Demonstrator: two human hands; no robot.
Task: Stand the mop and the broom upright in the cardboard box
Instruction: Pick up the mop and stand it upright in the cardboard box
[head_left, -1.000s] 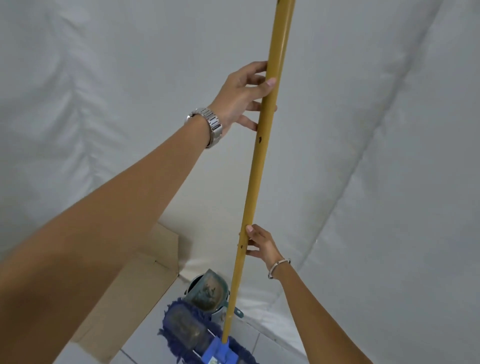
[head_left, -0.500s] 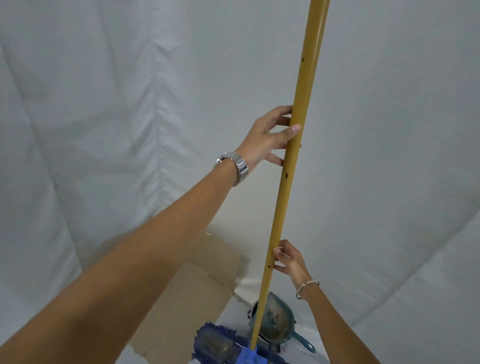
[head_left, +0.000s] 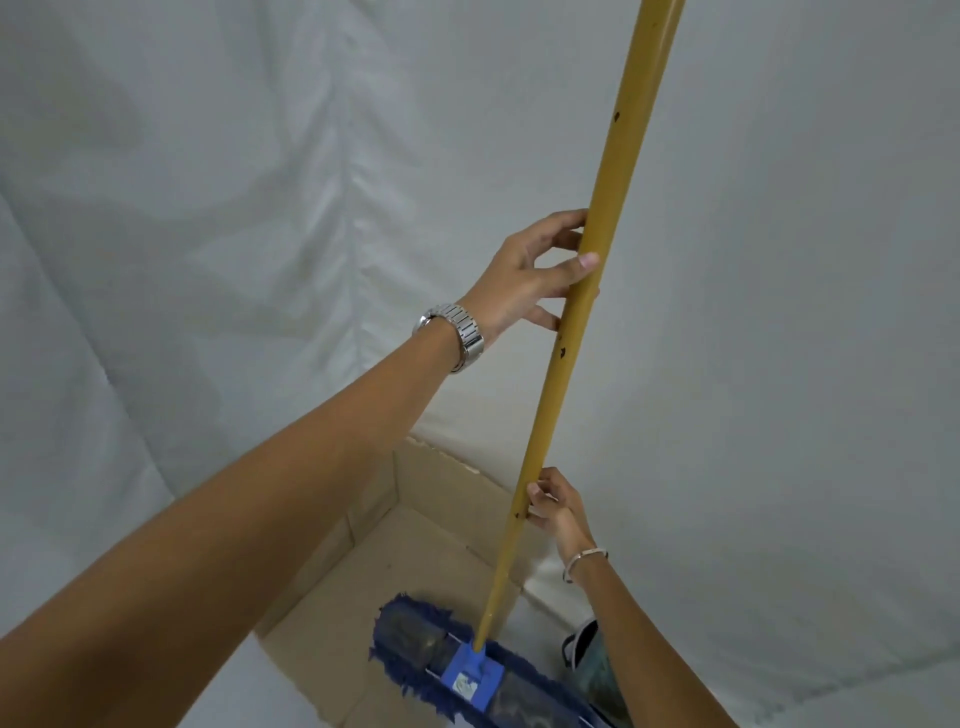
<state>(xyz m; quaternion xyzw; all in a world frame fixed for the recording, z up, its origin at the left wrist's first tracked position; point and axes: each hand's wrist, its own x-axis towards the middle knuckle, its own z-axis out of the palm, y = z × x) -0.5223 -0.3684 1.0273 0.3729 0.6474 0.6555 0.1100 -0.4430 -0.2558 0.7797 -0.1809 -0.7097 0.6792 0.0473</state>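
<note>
A mop with a long yellow handle (head_left: 587, 312) and a flat blue fringed head (head_left: 457, 670) stands nearly upright. Its head hangs over the open cardboard box (head_left: 374, 540) at the bottom middle. My left hand (head_left: 535, 275), with a metal watch on the wrist, grips the handle high up. Lower down, my right hand (head_left: 553, 501), with a thin bracelet, holds the same handle from the right side. The broom is not in view.
White sheeting (head_left: 234, 234) hangs all around as a backdrop and covers the floor to the right. A grey-green dustpan (head_left: 589, 660) lies on the floor right of the box, partly behind my right forearm.
The view has swung so the box's inside now shows. The mop has shifted left from beside the dustpan to over the box. Both hands keep their grip on the handle.
</note>
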